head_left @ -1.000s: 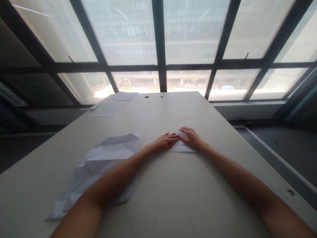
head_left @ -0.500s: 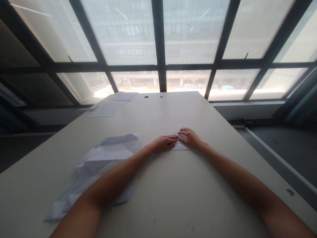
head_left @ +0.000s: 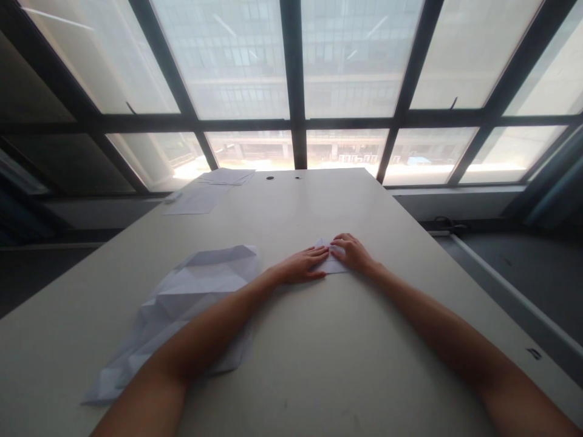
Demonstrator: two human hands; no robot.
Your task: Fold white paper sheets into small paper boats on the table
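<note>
A small folded white paper [head_left: 331,264] lies on the pale table [head_left: 319,352], well out in front of me. My left hand [head_left: 303,266] rests flat on its left part, fingers stretched out and pressing down. My right hand [head_left: 351,252] lies on its right part, fingers curved down onto the fold. The two hands almost meet over the paper, and most of it is hidden beneath them.
A large creased white sheet [head_left: 182,303] lies on the table under my left forearm. Flat paper sheets [head_left: 214,185] sit at the far left corner. Two small dark holes [head_left: 283,178] mark the far edge. Tall windows [head_left: 291,85] stand behind the table.
The small paper looks narrower now; its right part no longer sticks out past my right hand. My left fingers have spread flat onto it. Both hands stayed in nearly the same spot.
</note>
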